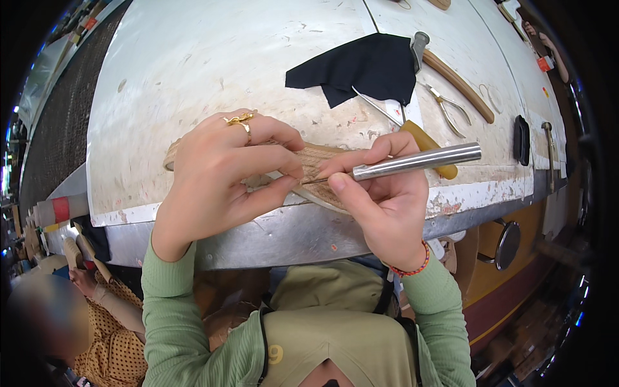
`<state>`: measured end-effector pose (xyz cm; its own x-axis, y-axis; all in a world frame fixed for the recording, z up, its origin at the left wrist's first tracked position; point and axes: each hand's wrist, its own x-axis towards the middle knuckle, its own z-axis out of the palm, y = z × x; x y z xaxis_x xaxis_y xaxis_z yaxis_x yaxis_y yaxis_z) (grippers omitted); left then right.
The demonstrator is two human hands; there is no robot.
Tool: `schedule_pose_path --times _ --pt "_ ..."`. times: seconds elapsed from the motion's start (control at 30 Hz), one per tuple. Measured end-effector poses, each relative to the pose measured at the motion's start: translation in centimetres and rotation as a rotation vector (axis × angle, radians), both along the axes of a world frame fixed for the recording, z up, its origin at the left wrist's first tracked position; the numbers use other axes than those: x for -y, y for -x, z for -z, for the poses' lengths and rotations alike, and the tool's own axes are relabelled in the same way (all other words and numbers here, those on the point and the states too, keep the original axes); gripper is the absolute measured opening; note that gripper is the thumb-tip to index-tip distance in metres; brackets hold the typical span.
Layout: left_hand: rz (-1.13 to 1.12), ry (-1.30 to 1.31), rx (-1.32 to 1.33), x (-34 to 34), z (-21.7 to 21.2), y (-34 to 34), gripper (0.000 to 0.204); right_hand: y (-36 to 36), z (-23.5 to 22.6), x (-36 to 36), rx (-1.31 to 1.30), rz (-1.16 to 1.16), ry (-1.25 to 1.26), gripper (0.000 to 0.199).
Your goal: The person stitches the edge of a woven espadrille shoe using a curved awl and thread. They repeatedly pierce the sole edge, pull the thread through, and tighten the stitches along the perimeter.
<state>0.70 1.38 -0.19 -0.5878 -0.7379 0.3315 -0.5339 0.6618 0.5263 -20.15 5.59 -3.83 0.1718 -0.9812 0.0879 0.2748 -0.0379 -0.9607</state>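
My left hand (pixel 222 177), with a gold ring on one finger, grips a tan woven strap (pixel 317 161) that lies along the near edge of a worn white worktable (pixel 213 64). My right hand (pixel 380 200) holds a silver metal-handled tool (pixel 416 161) like a pen, its thin tip touching the strap between the fingertips of both hands. A beaded bracelet circles my right wrist. Both forearms wear green ribbed sleeves. Much of the strap is hidden under my hands.
A black cloth piece (pixel 361 68), a hammer with a wooden handle (pixel 454 77), small pliers (pixel 451 109) and an amber-handled tool (pixel 429 145) lie at the table's far right. A seated person in dotted clothing (pixel 109 335) is at lower left.
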Motion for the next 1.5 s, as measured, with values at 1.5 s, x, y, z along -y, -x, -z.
schedule_pose_path --times 1.5 --pt "-0.015 -0.012 0.014 -0.3 0.3 -0.4 0.021 -0.2 0.3 -0.8 -0.122 0.042 0.165 0.035"
